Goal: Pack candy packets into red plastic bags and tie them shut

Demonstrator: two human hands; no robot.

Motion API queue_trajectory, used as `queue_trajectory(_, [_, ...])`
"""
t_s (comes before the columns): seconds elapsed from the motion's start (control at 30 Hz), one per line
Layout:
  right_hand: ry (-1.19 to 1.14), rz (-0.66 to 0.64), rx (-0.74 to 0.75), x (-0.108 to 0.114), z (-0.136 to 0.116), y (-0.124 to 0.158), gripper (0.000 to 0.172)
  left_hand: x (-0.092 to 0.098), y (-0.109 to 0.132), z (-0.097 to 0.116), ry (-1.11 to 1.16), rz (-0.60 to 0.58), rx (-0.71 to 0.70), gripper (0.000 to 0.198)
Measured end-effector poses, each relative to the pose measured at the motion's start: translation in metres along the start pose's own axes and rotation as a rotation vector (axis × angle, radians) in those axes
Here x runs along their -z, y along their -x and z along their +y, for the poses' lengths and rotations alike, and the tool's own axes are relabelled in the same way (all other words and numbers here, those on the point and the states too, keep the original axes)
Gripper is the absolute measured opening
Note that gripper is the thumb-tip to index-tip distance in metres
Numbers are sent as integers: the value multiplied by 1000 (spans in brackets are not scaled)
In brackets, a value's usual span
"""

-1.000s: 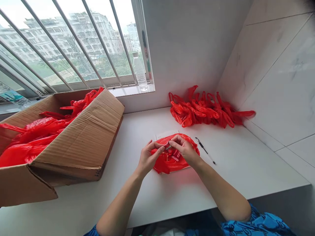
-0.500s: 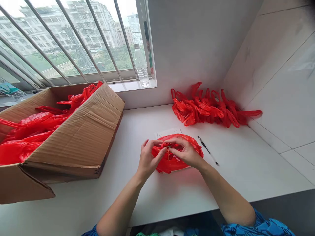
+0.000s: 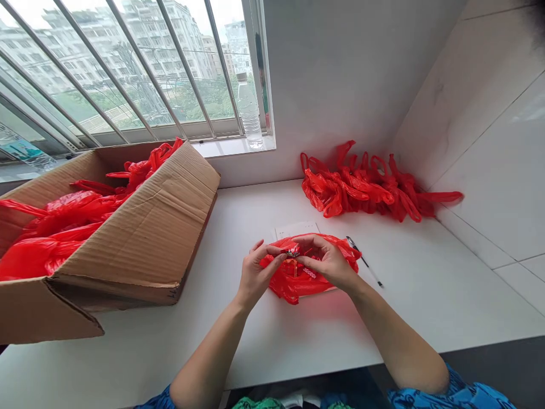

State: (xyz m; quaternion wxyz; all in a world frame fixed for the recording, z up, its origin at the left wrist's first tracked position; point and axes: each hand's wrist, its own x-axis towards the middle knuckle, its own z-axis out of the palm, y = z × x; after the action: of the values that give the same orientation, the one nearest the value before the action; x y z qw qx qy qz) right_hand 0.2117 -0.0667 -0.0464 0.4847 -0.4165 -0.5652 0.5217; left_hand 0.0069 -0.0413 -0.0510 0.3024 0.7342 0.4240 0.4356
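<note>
A spread red plastic bag (image 3: 289, 287) lies on the white table, with small items showing inside it, too small to name. Above it, a small shiny red and dark item (image 3: 293, 250) is pinched between both hands. My left hand (image 3: 258, 272) grips its left side between thumb and fingers. From the right, my right hand (image 3: 326, 262) holds it the same way, thumb below and index finger above. Part of the bag is hidden under my right hand.
A cardboard box (image 3: 140, 227) of red bags stands at the left. More red bags (image 3: 361, 184) lie along the wall. A pen (image 3: 366, 262) is right of the open bag, a white plate (image 3: 297, 229) behind it. A plastic bottle (image 3: 250, 113) stands on the sill.
The view has shifted slightly, so the scene sits a little further right. The small item between my fingertips now shows more clearly. The bag's right edge now reaches over part of the pen.
</note>
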Motion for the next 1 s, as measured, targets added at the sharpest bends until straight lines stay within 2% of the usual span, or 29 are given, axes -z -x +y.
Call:
queue_trajectory(0.13, [36, -46, -3, 2, -2, 0, 31, 2, 0, 4, -150, -12, -164, 7])
queue_trajectory(0.23, [109, -25, 27, 7, -2, 0, 22, 5, -1, 6, -319, -56, -259, 6])
queue_trajectory(0.4, [387, 50, -71, 12, -2, 2, 21, 6, 0, 0, -562, -152, -229, 14])
queue_trajectory(0.57, [706, 2, -212, 11, 6, 2, 25, 2, 4, -6, -735, -248, -202, 9])
queue_trajectory(0.67, [817, -32, -297, 12, 16, 0, 28, 2, 6, -7, -749, -298, -188, 31])
queue_trajectory(0.73, [850, -69, -252, 15, 23, -2, 32, 2, 6, -7, -733, -334, -177, 38])
queue_trajectory(0.83, [831, -121, -150, 18, 32, -3, 34, 3, 6, -6, -695, -376, -167, 39])
queue_trajectory(1.0, [786, -28, -245, 18, 46, 1, 30, 3, 7, -5, -599, -406, -161, 26])
